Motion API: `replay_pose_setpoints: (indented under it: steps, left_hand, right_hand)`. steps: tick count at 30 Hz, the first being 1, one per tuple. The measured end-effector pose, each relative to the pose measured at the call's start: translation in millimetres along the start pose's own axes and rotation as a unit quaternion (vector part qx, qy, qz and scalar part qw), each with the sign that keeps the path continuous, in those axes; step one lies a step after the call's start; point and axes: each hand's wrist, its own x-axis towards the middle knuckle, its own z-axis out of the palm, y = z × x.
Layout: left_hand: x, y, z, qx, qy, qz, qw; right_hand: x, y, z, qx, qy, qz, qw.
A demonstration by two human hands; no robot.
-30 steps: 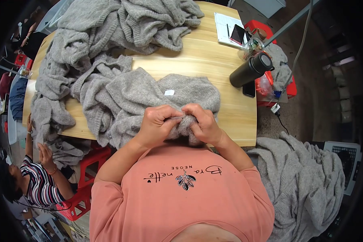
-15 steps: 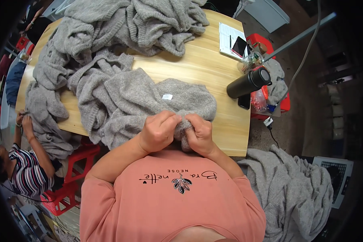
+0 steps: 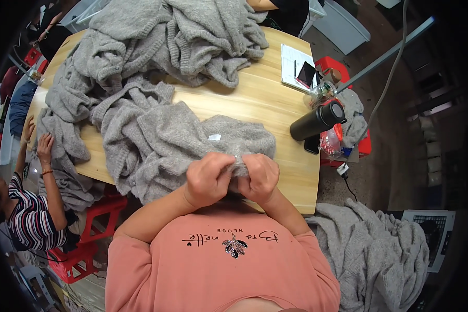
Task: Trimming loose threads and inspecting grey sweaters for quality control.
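Observation:
A fuzzy grey knit sweater (image 3: 182,135) lies rumpled over the near part of the wooden table, with a small white label (image 3: 214,137) showing on it. Close to my chest, my left hand (image 3: 209,178) pinches one bit of its edge. Right beside it, my right hand (image 3: 260,177) grips the same edge, thumb and fingers closed. A short stretch of the knit is raised between the two hands. The fingertips partly cover the fabric they hold.
More grey knits (image 3: 156,41) are heaped at the table's far side. A black bottle (image 3: 317,120), a phone (image 3: 306,74) and a notebook (image 3: 295,57) are at the right edge. Grey knits (image 3: 369,255) are piled low on the right. A person in stripes (image 3: 34,218) sits at left.
Both my hands stay on the sweater edge, now closer together at the knuckles and a little lower in view. The person at left has lifted one hand away from the other.

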Motion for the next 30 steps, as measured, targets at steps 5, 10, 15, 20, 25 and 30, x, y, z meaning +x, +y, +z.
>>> replay_pose_setpoints:
  steps: [5, 10, 15, 20, 25, 30]
  left_hand:
    - [8, -5, -1, -0.043, 0.009, 0.021, 0.999]
    - [9, 3, 2, 0.032, -0.031, 0.11, 0.993]
    - [0, -1, 7, 0.029, -0.044, 0.072, 0.996]
    - [-6, 1, 8, 0.005, -0.035, 0.01, 0.999]
    - [-12, 0, 12, -0.012, -0.077, -0.087, 0.993]
    - [-12, -4, 11, -0.04, -0.085, -0.064, 0.994]
  right_hand:
    - [3, -3, -10, 0.05, -0.032, -0.017, 0.998]
    - [-1, -2, -11, 0.024, 0.001, 0.061, 0.998]
    - [-9, 2, -7, 0.05, -0.007, 0.098, 0.994]
    - [-11, -1, -18, 0.136, -0.049, 0.128, 0.981]
    - [-20, 0, -16, 0.118, -0.058, 0.131, 0.983]
    - [-26, 1, -15, 0.179, -0.092, 0.233, 0.951]
